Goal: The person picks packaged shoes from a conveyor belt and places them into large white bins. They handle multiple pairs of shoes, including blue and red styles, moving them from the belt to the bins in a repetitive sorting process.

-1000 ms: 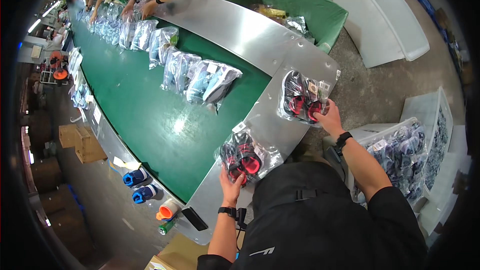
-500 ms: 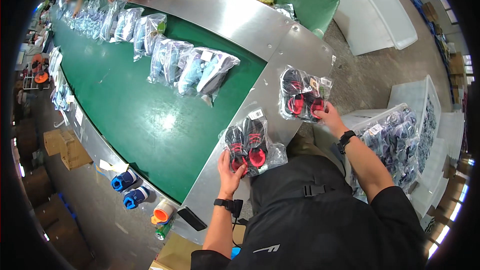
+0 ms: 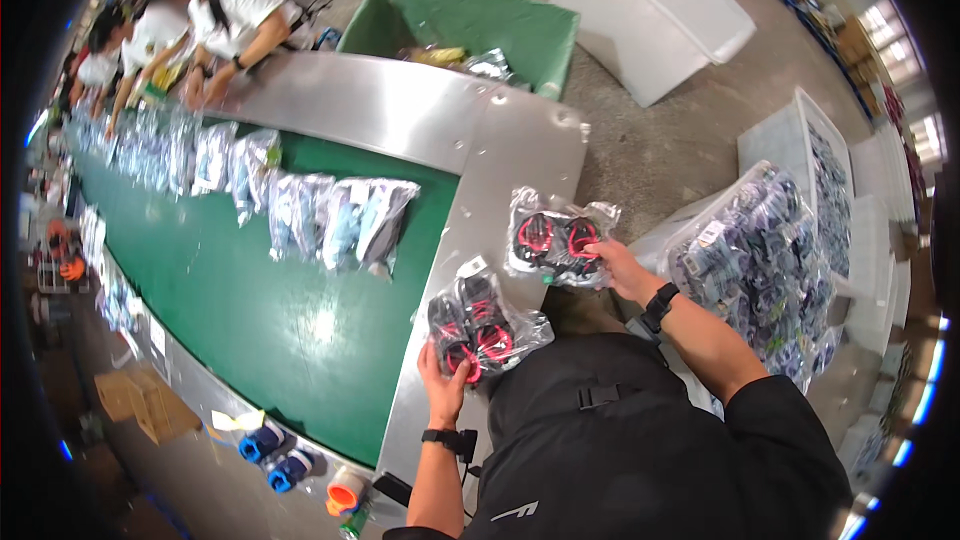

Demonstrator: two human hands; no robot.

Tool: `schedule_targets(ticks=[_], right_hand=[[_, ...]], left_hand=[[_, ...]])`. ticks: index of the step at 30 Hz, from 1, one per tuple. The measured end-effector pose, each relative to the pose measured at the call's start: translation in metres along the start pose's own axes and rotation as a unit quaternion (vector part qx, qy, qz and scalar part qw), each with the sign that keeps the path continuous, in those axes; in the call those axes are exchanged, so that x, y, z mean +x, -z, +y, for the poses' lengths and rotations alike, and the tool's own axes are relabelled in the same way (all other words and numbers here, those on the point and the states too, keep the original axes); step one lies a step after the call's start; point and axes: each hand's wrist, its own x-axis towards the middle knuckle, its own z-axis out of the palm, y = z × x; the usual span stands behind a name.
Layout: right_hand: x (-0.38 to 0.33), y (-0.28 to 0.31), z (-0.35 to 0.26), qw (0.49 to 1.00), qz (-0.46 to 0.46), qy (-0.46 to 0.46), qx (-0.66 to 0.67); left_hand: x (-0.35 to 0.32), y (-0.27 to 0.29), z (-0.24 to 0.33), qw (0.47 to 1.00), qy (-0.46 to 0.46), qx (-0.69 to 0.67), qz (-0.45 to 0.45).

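remotely, i judge this handling: left hand (image 3: 443,381) grips clear-plastic-bagged black-and-red shoes (image 3: 486,316), right hand (image 3: 623,271), at two o'clock, a similar bag (image 3: 558,240); next needs firm pinches.

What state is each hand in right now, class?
Left hand: holding bagged black-and-red shoes.
Right hand: holding another bagged black-and-red pair.

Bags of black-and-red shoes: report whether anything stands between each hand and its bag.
Nothing visible does. The left hand grips the left bag at its near end, and the right hand grips the right bag at its right side. Only the see-through bags separate hands from shoes.
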Motion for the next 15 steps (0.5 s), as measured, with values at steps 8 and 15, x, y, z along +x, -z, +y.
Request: schedule_targets(ticks=[8,15], right_hand=[[-0.056,0.019,0.006,0.993,-0.004,-0.013,0.114],[-0.121,0.059,0.035,0.979,0.026,0.043,0.2]], left_hand=[[0.008,-0.01,0.026,0.937,0.226,-0.266,0.026],[0.013,-0.021,0.031,0.927,0.229,-0.295,-0.027]])
